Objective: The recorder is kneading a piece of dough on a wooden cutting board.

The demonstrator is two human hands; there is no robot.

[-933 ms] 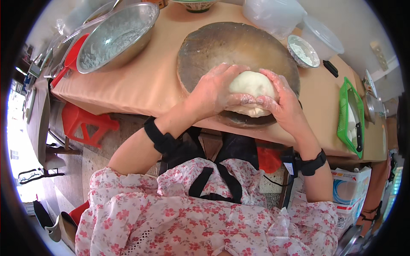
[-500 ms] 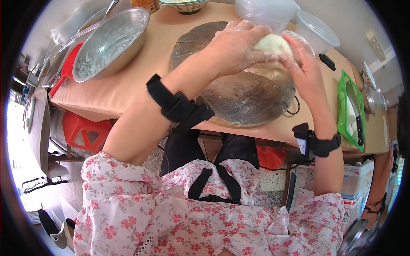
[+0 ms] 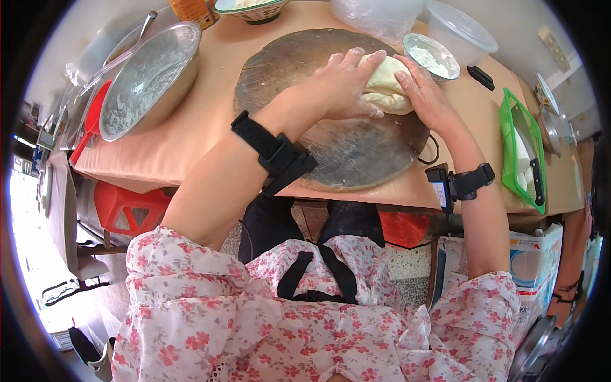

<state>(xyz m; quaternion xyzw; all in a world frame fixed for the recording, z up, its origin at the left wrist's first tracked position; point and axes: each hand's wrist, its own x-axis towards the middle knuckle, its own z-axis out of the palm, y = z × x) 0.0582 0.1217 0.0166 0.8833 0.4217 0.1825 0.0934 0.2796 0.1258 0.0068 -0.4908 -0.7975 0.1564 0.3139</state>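
Note:
A pale, smooth lump of dough (image 3: pixel 386 81) with a folded lower edge sits toward the far right side of a round, dark wooden board (image 3: pixel 369 149). My left hand (image 3: pixel 342 87) grips the dough's left side, its fingers bent over the top and the thumb below. On the opposite side, my right hand (image 3: pixel 426 94) presses its fingers against the dough. Both hands are dusted with flour. Just beyond my right hand stands a small bowl (image 3: pixel 453 71) with white flour in it.
To the left are a large floury metal bowl (image 3: pixel 180 75) and a red ladle-like utensil (image 3: pixel 95 113). A green basket (image 3: pixel 507 143) holding a black-handled knife (image 3: pixel 538 181) lies at the right. Clear plastic containers (image 3: pixel 461 28) and a patterned bowl (image 3: pixel 258 14) line the far side.
The dough has come down from a raised, tilted position onto the board. Both hands have shifted slightly left with it, and the flour bowl shows more fully.

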